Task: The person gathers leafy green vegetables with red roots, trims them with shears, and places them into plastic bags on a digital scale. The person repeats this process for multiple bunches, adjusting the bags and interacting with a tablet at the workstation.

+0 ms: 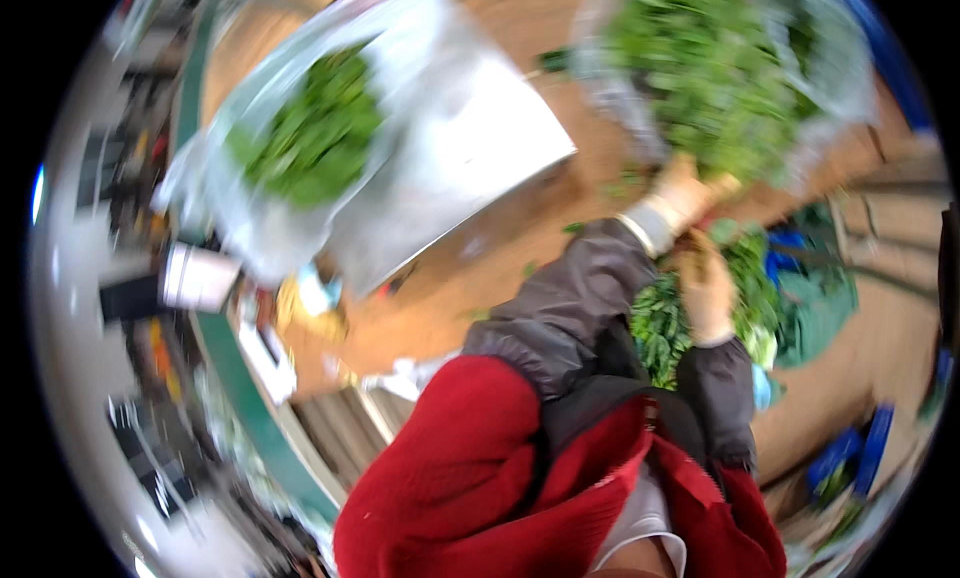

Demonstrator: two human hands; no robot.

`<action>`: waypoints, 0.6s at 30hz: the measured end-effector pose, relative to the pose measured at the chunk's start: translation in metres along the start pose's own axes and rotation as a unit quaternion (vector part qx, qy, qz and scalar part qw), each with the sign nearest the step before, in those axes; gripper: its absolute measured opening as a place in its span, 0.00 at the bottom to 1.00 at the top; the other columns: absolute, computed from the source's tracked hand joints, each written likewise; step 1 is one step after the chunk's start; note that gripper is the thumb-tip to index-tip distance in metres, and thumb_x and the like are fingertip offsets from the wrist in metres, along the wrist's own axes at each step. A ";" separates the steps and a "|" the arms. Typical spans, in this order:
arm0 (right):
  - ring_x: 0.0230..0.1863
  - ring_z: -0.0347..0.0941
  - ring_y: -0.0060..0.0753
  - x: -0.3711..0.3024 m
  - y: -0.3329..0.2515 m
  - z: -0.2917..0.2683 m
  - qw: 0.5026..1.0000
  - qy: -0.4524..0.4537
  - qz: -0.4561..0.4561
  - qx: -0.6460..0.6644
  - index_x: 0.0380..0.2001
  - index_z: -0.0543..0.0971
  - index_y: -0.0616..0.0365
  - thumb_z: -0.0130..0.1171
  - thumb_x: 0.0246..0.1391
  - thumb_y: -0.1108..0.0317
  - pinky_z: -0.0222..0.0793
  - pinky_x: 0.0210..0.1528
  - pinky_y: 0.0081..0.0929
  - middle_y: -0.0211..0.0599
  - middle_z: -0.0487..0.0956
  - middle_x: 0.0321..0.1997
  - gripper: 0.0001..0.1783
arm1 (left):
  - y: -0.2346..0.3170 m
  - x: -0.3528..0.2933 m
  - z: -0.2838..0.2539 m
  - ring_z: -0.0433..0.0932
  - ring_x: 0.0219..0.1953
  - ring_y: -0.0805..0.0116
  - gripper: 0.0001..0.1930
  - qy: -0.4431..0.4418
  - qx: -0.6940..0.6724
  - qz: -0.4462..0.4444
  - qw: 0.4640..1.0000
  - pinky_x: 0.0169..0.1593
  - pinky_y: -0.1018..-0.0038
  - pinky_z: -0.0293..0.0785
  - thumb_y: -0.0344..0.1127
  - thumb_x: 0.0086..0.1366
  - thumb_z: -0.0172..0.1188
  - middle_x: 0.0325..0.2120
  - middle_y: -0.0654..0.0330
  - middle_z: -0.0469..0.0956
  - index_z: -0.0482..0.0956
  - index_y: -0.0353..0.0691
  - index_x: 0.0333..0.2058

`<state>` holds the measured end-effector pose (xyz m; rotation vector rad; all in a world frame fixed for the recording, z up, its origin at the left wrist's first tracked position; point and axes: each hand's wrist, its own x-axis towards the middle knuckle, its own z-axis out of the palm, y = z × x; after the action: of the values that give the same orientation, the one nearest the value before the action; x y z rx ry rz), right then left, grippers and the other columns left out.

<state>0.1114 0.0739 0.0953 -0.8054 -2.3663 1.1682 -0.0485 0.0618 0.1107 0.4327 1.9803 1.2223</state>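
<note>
My left hand [684, 194], with a pale cuff at its wrist, reaches to the near edge of a heap of leafy greens [700, 78] in a clear plastic bag [850, 78]. Its fingers look spread at the stems, though motion smears them. Just below, my right hand [707, 290] has its fingers curled inward; whatever is in them cannot be made out. Under and beside it lie darker leafy greens [658, 323], close to my body. Dark sleeve covers [575, 298] reach over both forearms.
To the left, another clear bag of greens [315, 128] rests on a silvery box-like block [470, 148]. Loose leaves dot the brown tabletop [440, 313]. A green cloth or bag [815, 318] lies right of my right hand. Blue crates [850, 458] stand lower right.
</note>
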 end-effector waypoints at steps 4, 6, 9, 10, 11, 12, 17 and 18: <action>0.35 0.77 0.29 -0.007 -0.050 0.006 0.991 -0.073 -0.056 0.095 0.41 0.77 0.64 0.54 0.54 0.77 0.72 0.38 0.24 0.41 0.80 0.36 0.10 | -0.073 -0.085 -0.031 0.77 0.40 0.65 0.22 0.151 -0.048 0.296 0.942 0.45 0.72 0.74 0.40 0.65 0.53 0.41 0.55 0.77 0.68 0.32 0.53; 0.32 0.77 0.28 -0.016 -0.082 0.034 0.965 -0.197 -0.117 0.131 0.39 0.77 0.62 0.55 0.52 0.75 0.71 0.35 0.22 0.40 0.80 0.33 0.10 | -0.105 -0.166 -0.086 0.77 0.40 0.69 0.16 0.113 -0.138 0.152 0.972 0.45 0.74 0.74 0.36 0.68 0.50 0.40 0.56 0.78 0.73 0.33 0.49; 0.23 0.73 0.27 -0.035 -0.121 0.080 0.920 -0.335 -0.152 0.136 0.37 0.79 0.57 0.57 0.51 0.73 0.69 0.27 0.21 0.39 0.79 0.29 0.09 | -0.155 -0.267 -0.162 0.77 0.27 0.74 0.21 0.250 -0.281 -0.076 0.923 0.34 0.79 0.73 0.45 0.70 0.45 0.24 0.58 0.79 0.79 0.33 0.34; 0.19 0.71 0.25 -0.042 -0.124 0.094 0.909 -0.373 -0.129 0.134 0.36 0.80 0.55 0.58 0.50 0.72 0.67 0.24 0.22 0.39 0.78 0.27 0.09 | -0.169 -0.291 -0.193 0.76 0.23 0.74 0.22 0.338 -0.302 -0.147 0.879 0.31 0.79 0.71 0.50 0.68 0.47 0.22 0.59 0.79 0.78 0.35 0.30; 0.21 0.72 0.26 -0.046 -0.132 0.104 0.901 -0.393 -0.138 0.123 0.37 0.80 0.55 0.57 0.50 0.72 0.68 0.25 0.22 0.38 0.78 0.26 0.10 | -0.187 -0.304 -0.221 0.76 0.24 0.74 0.22 0.438 -0.264 -0.163 0.844 0.31 0.79 0.71 0.51 0.66 0.50 0.22 0.58 0.79 0.77 0.35 0.29; 0.23 0.73 0.29 -0.051 -0.136 0.115 0.892 -0.418 -0.125 0.119 0.37 0.80 0.55 0.57 0.50 0.71 0.69 0.27 0.25 0.39 0.78 0.27 0.10 | -0.209 -0.307 -0.249 0.75 0.23 0.74 0.20 0.515 -0.254 -0.147 0.805 0.29 0.78 0.70 0.49 0.66 0.51 0.23 0.57 0.79 0.78 0.34 0.30; 0.34 0.76 0.43 -0.070 -0.168 0.168 0.851 -0.491 -0.177 0.054 0.38 0.79 0.53 0.55 0.53 0.64 0.71 0.36 0.34 0.41 0.79 0.33 0.11 | -0.376 -0.246 -0.343 0.76 0.25 0.64 0.13 0.645 0.244 -0.269 0.673 0.30 0.68 0.72 0.40 0.58 0.58 0.25 0.56 0.77 0.76 0.32 0.28; 0.36 0.76 0.45 -0.069 -0.170 0.176 0.853 -0.488 -0.177 0.050 0.38 0.79 0.53 0.54 0.54 0.63 0.72 0.37 0.36 0.41 0.79 0.35 0.11 | -0.378 -0.232 -0.339 0.76 0.26 0.62 0.12 0.624 0.239 -0.257 0.698 0.31 0.66 0.73 0.38 0.58 0.57 0.24 0.56 0.77 0.76 0.31 0.30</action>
<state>0.0105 -0.1573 0.1249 0.4099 -2.9535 1.7659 -0.1121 -0.4736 -0.0321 -0.9969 3.2231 0.5419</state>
